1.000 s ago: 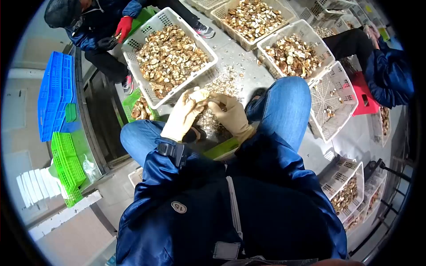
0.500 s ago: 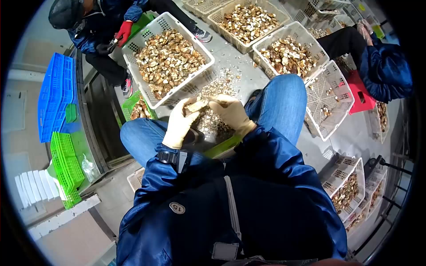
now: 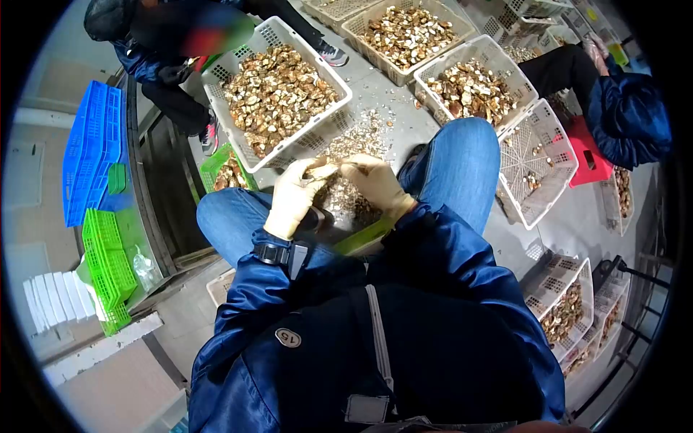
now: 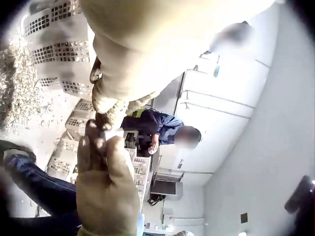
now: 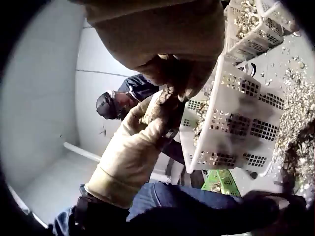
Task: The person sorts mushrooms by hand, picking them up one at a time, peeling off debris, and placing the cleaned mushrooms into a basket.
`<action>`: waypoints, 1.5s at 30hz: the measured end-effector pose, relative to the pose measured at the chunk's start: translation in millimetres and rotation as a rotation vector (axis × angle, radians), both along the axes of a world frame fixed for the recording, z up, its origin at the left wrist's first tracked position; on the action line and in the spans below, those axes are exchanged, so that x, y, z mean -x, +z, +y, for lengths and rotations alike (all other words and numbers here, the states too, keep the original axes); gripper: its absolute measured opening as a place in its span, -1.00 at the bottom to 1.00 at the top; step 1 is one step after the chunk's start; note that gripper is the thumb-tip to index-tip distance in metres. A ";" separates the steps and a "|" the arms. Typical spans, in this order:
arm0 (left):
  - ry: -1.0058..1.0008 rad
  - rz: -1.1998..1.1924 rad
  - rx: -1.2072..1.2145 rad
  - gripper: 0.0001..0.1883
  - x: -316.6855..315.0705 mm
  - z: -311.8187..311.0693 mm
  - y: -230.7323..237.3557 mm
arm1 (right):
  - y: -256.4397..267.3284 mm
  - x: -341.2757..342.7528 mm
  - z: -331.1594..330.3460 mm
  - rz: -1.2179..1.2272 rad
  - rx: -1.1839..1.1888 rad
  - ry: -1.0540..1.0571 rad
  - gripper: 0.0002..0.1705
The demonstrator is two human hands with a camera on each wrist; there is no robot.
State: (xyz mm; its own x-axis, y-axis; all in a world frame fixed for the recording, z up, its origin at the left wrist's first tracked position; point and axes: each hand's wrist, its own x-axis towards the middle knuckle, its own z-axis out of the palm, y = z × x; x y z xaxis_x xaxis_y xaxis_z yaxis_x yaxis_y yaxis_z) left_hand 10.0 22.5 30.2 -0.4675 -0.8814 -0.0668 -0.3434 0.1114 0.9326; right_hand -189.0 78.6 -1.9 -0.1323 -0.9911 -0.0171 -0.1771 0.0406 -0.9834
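Note:
Both of my hands wear cream gloves and meet between the knees in the head view. My left hand (image 3: pixel 290 198) pinches a pale, rough mushroom (image 3: pixel 323 171) between thumb and fingers. In the right wrist view that mushroom (image 5: pixel 153 108) shows whitish with a dark brown end. My right hand (image 3: pixel 377 186) comes in from the other side, its dark-stained fingertips (image 4: pixel 96 140) curled against the mushroom's end. Below the hands lies a heap of small trimmings (image 3: pixel 346 195).
A large white crate (image 3: pixel 314 133) of brown and white mushroom pieces stands just ahead, a small green basket (image 3: pixel 209 169) beside it. More filled crates (image 3: pixel 509 119) stand to the right. One person (image 5: pixel 135 91) sits ahead left, another (image 3: pixel 628 119) at the right by a red stool (image 3: pixel 588 155).
From one second ago the hands have lowered and drawn slightly apart, then come close again at the mushroom. The mushroom has turned in the left fingers.

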 end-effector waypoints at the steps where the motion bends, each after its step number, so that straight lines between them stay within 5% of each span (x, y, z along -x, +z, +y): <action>1: 0.007 0.026 -0.027 -0.59 -0.9 -0.3 3.8 | 0.6 1.5 0.1 -0.059 -0.099 0.010 -0.65; 6: -0.215 -0.236 0.274 -0.58 -5.5 -10.6 11.1 | 3.0 0.1 0.0 -0.128 -0.252 0.142 -0.64; 7: -0.070 0.095 -0.116 -0.60 -3.0 -4.2 15.3 | -1.7 2.5 -5.1 -0.125 -0.285 0.093 -0.64; 8: -0.047 0.144 -0.216 -0.63 -2.7 -2.9 28.8 | -5.3 4.0 -7.0 -0.119 -0.318 0.042 -0.64; 10: -0.098 0.157 -0.103 -0.64 -5.9 -5.5 33.8 | -10.1 1.3 -2.3 -0.259 -0.121 0.066 -0.60; 12: -0.225 0.024 0.131 -0.63 -10.5 -14.7 22.6 | -17.4 -2.2 -0.7 -0.253 -0.166 0.158 -0.57; 13: -0.286 -0.046 0.247 -0.63 -11.0 -17.1 21.0 | 10.0 8.0 -2.5 -0.014 -0.421 0.285 -0.54; 16: -0.125 0.153 -0.042 -0.60 -12.4 -9.7 19.7 | 1.0 5.1 -2.7 -0.165 -0.353 0.066 -0.53; 21: 0.007 0.131 -0.358 -0.53 -10.4 -8.2 13.9 | -2.4 -4.0 -2.2 -0.473 -0.106 0.117 -0.65; 24: -0.013 0.267 -0.384 -0.51 -11.2 -6.0 5.9 | 28.5 6.8 -0.2 -0.378 -0.301 0.014 -0.67; 28: -0.013 0.005 -0.219 -0.50 -9.6 -6.8 1.5 | 14.2 -3.4 1.5 -0.375 -0.112 0.036 -0.69; 29: -0.024 -0.108 -0.167 -0.51 -6.0 -4.2 10.8 | 25.2 3.0 -1.7 -0.139 -0.423 0.142 -0.69; 32: -0.032 0.072 -0.229 -0.51 -9.1 -8.3 1.5 | 6.2 4.9 -0.9 -0.417 -0.286 0.028 -0.70; 33: 0.032 0.273 -0.380 -0.51 -8.4 -7.0 -1.1 | -1.7 2.4 -4.7 -0.719 -0.249 -0.010 -0.70; 37: 0.014 0.190 -0.373 -0.50 -5.4 -10.5 -3.4 | 7.2 0.9 -1.3 -0.405 -0.129 0.013 -0.68; 41: 0.064 0.328 -0.524 -0.51 -0.4 -4.7 6.6 | 24.0 8.4 -0.5 -0.378 -0.391 -0.038 -0.67; 45: 0.105 0.222 -0.469 -0.54 3.7 -1.7 4.4 | -9.7 -5.1 -1.4 -0.370 -0.105 0.006 -0.66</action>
State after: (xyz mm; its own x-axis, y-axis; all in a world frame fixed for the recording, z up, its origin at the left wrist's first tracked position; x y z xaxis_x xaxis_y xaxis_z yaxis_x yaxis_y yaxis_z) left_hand 6.2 20.8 34.6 -0.4264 -0.8233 -0.3746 -0.1185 -0.3597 0.9255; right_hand -183.9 77.2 -11.7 -0.0921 -0.9821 -0.1643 0.1885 0.1449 -0.9713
